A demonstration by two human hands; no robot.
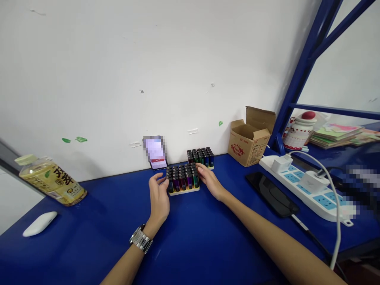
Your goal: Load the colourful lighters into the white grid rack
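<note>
A white painted wall (118, 71) is filling the upper half of the frame, and a blue tabletop (190, 253) is spreading across the lower half. At upper right, a blue steel shelf frame (303, 75) is rising beside the wall, holding a white ceramic jar with a red lid (299, 132) and a stack of multicoloured paper booklets (335, 134).

On the table's right side, a long white power strip with blue panels (303, 186) is lying just beside a black smartphone (271, 194). An open brown cardboard box (251, 136) is standing near the wall at centre right. At left, a clear plastic bottle with a yellow label (52, 182) is lying on its side, near a white oval object (40, 223). A propped phone with a blurred screen (157, 163) is leaning by the wall at centre.

At centre, a block of upright iridescent lighters in a pale tray (182, 180) is standing just in front of a second block of upright lighters (200, 158). The left hand (158, 198), wearing a silver link wristwatch (141, 238), is beside the front block, its fingers (162, 180) loosely curved. The right hand (210, 182) is touching that block's right side, its fingers (202, 169) lying close together, with no pinch showing.
</note>
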